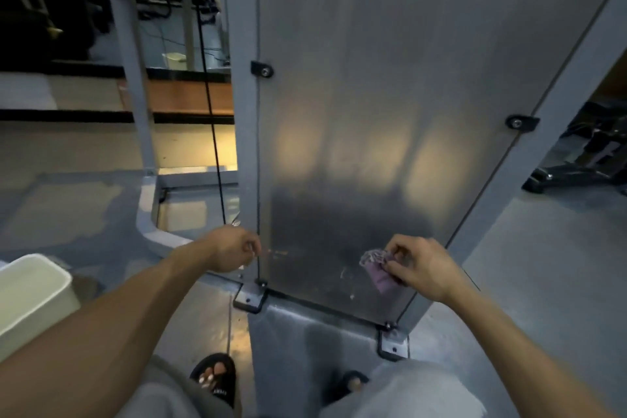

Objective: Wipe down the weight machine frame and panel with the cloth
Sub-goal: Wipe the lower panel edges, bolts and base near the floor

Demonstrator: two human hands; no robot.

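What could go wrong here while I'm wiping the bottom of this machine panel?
The cloth is only pinched small in your right hand, so knuckles may scrape the panel or its bolt bracket. Your left hand sits near the cable, which might snag it.

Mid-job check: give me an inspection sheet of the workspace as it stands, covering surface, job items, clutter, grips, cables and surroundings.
Surface: metal panel upright, smudges and light marks near its bottom edge; grey floor below.
Job's things: purple cloth bunched against the lower panel; grey frame post along the panel's left edge.
Clutter: pale bin on the floor at left.
Grips: right hand pinches the cloth; left hand curled at the post's base, whether it holds anything cannot be told.
Cables: one black cable runs down left of the post.
Surroundings: dark gym equipment at right; sandalled feet below.
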